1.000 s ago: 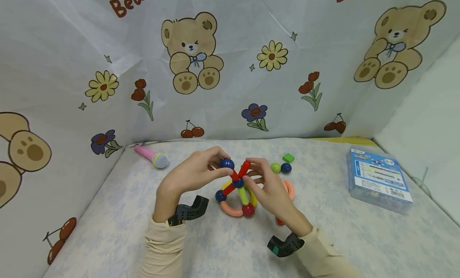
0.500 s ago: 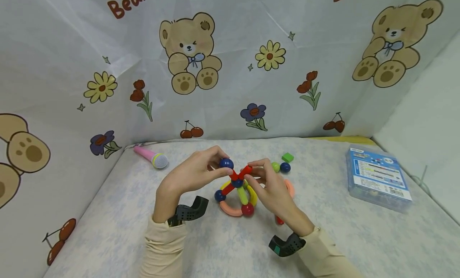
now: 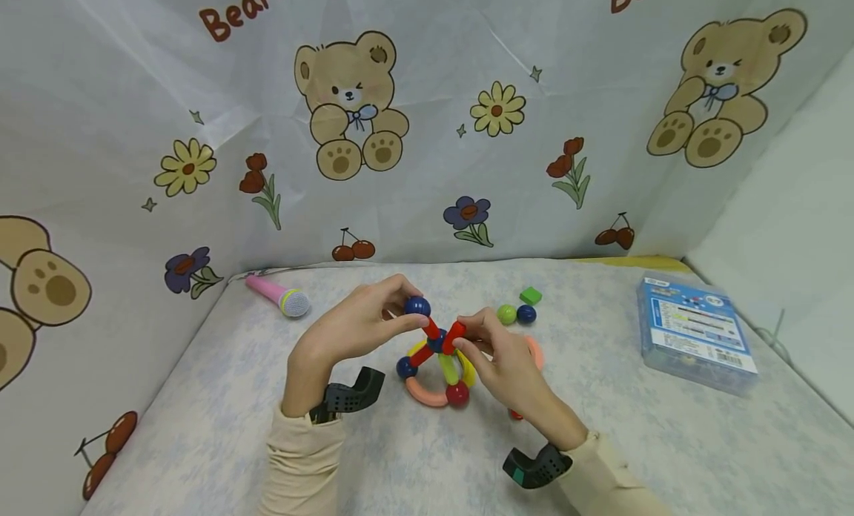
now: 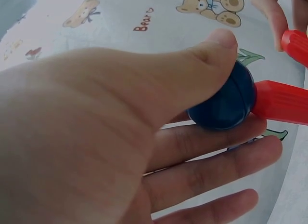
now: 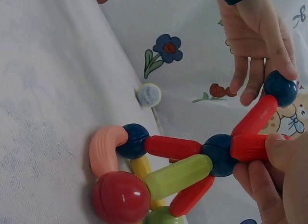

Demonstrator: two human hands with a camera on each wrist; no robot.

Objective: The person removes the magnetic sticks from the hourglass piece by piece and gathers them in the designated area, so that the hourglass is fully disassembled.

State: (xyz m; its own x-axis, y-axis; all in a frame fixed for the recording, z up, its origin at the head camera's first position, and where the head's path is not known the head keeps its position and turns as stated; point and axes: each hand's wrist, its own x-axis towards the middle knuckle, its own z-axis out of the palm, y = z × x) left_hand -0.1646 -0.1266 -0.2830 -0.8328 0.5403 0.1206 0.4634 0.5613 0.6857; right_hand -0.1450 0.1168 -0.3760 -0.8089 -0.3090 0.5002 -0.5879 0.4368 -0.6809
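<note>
My left hand (image 3: 356, 322) pinches a blue ball (image 4: 224, 103) between thumb and fingers. From that ball a red rod (image 5: 255, 115) slants down to a central blue ball (image 5: 220, 159). Another red rod (image 5: 248, 148) is in the grip of my right hand (image 3: 508, 356), its end against the central ball. Below, more red rods and a light green rod (image 5: 180, 176) spread from the centre to a base ring. Curved salmon (image 3: 425, 394) and yellow pieces form this ring, with a blue ball (image 3: 406, 367), a red ball (image 3: 457, 394) and a green ball (image 5: 163, 216) at its joints.
Behind the right hand lie a green ball (image 3: 506, 314), a blue ball (image 3: 526, 313) and a green block (image 3: 531, 296). A salmon curved piece (image 3: 534, 349) is partly hidden by that hand. A pink toy microphone (image 3: 276, 295) lies back left, a clear plastic box (image 3: 697, 334) on the right.
My right hand has moved down slightly, tipping its red rod from nearly upright to a lower slant beside the central ball. The left hand keeps its hold on the blue ball.
</note>
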